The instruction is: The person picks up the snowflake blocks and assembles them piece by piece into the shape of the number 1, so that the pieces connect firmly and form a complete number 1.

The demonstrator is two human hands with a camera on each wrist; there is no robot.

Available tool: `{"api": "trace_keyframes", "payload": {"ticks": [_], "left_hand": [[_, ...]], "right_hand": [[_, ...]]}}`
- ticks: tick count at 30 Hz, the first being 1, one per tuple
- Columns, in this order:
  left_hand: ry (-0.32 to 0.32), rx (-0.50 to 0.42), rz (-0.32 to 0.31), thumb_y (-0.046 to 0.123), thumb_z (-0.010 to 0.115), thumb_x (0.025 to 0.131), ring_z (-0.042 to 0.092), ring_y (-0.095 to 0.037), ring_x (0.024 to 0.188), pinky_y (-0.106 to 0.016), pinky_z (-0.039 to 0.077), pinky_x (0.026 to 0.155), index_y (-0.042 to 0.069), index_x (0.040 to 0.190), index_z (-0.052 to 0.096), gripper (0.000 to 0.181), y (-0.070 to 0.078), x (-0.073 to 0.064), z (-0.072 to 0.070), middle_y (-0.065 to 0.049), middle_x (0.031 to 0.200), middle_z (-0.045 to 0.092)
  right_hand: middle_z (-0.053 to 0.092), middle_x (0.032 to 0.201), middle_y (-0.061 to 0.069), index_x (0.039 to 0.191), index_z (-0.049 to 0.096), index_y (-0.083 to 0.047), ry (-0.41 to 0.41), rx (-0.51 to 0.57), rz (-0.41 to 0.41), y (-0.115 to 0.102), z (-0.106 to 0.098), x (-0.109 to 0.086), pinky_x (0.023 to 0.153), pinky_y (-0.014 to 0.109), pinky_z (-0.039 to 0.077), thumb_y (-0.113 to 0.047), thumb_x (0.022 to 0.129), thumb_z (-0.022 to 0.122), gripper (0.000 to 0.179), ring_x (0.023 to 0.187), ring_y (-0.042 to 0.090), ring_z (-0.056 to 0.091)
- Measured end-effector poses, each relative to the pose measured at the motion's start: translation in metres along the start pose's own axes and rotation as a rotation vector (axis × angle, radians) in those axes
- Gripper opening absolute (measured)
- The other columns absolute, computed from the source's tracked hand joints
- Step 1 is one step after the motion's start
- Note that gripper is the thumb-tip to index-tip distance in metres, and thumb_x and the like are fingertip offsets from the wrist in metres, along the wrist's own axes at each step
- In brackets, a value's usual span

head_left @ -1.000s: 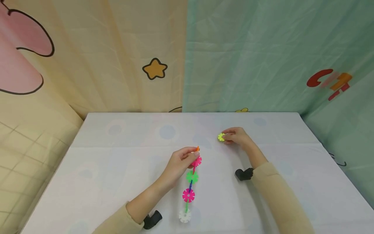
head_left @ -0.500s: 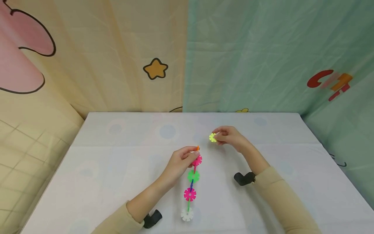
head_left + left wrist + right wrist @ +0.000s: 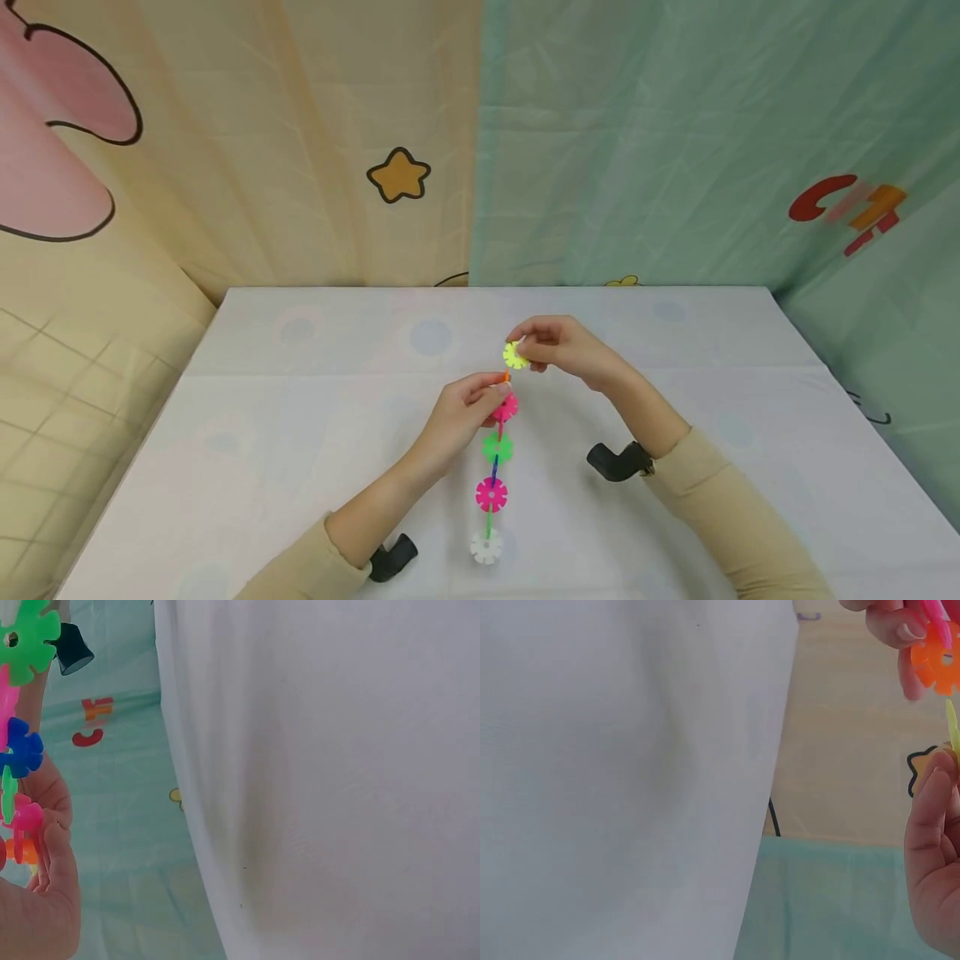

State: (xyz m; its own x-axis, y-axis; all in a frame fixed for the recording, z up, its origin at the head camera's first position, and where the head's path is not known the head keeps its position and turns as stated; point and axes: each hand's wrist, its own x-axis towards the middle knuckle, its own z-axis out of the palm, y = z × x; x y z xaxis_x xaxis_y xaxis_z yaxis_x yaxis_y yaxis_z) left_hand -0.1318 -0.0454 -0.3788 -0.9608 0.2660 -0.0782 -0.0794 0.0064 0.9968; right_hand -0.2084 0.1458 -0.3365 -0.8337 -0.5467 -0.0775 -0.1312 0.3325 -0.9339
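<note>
My left hand (image 3: 459, 417) pinches the top of a hanging chain of notched plastic snowflake discs. Below its fingers come a pink disc (image 3: 509, 407), a green disc (image 3: 504, 451), a blue disc (image 3: 25, 748) seen edge-on in the head view, another pink disc (image 3: 491, 495) and a white disc (image 3: 486, 547) at the bottom. At the top, an orange disc (image 3: 934, 664) sticks out past the fingertips. Just above it, my right hand (image 3: 566, 350) holds a yellow snowflake disc (image 3: 514, 356) between thumb and fingers. In the right wrist view, a small gap separates yellow from orange.
A white-covered table (image 3: 300, 467) lies below both hands. Black curved pieces sit at the left cuff (image 3: 393, 558) and the right cuff (image 3: 618, 462). Printed curtains (image 3: 637, 167) hang behind the table.
My right hand has carried the yellow disc leftward, from the right of the chain to just above the orange disc. The left hand stays nearly still; the chain's lower end swings slightly right.
</note>
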Motion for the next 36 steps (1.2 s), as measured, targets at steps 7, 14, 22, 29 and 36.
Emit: {"api": "trace_keyframes", "payload": {"ticks": [7,14,22,29,36], "left_hand": [[0.002,0.01,0.022,0.022,0.056,0.094,0.06,-0.013,0.079,-0.027,0.051,0.074,-0.001,0.119,0.059,0.035,-0.001,0.002,-0.002,-0.007,0.091,0.067],[0.005,0.001,0.032,0.02,0.056,0.094,0.059,-0.013,0.077,-0.026,0.051,0.073,-0.001,0.118,0.06,0.032,0.0,0.001,-0.001,-0.006,0.088,0.066],[0.013,0.017,0.048,0.019,0.055,0.095,0.059,-0.013,0.078,-0.026,0.051,0.074,-0.002,0.116,0.06,0.03,0.001,0.002,-0.002,-0.006,0.088,0.065],[0.047,0.042,0.048,0.015,0.053,0.095,0.057,-0.015,0.077,-0.028,0.05,0.074,-0.004,0.116,0.06,0.029,0.001,0.002,-0.003,-0.008,0.092,0.064],[0.06,0.047,0.057,0.01,0.055,0.094,0.055,-0.013,0.075,-0.026,0.049,0.072,-0.004,0.112,0.062,0.024,0.001,0.002,-0.004,-0.007,0.088,0.064]], "right_hand": [[0.054,0.082,0.025,0.109,0.062,0.001,-0.007,-0.005,0.005,-0.01,0.004,0.0,0.069,0.034,0.049,-0.01,0.092,0.057,0.02,0.073,0.03,0.053],[0.056,0.08,0.021,0.108,0.063,0.0,-0.001,-0.021,-0.02,-0.013,0.005,0.0,0.068,0.032,0.048,-0.008,0.092,0.056,0.019,0.072,0.027,0.054],[0.058,0.075,0.012,0.108,0.062,0.001,-0.006,-0.02,-0.023,-0.013,0.009,0.001,0.067,0.033,0.051,-0.005,0.091,0.056,0.019,0.067,0.022,0.056],[0.061,0.072,0.008,0.106,0.062,0.003,0.008,-0.037,-0.037,-0.014,0.015,0.003,0.063,0.03,0.052,-0.002,0.09,0.056,0.017,0.064,0.027,0.057],[0.063,0.077,0.02,0.104,0.063,0.005,-0.029,-0.058,-0.046,-0.016,0.015,0.005,0.059,0.03,0.051,-0.001,0.089,0.057,0.017,0.061,0.02,0.056]]}}
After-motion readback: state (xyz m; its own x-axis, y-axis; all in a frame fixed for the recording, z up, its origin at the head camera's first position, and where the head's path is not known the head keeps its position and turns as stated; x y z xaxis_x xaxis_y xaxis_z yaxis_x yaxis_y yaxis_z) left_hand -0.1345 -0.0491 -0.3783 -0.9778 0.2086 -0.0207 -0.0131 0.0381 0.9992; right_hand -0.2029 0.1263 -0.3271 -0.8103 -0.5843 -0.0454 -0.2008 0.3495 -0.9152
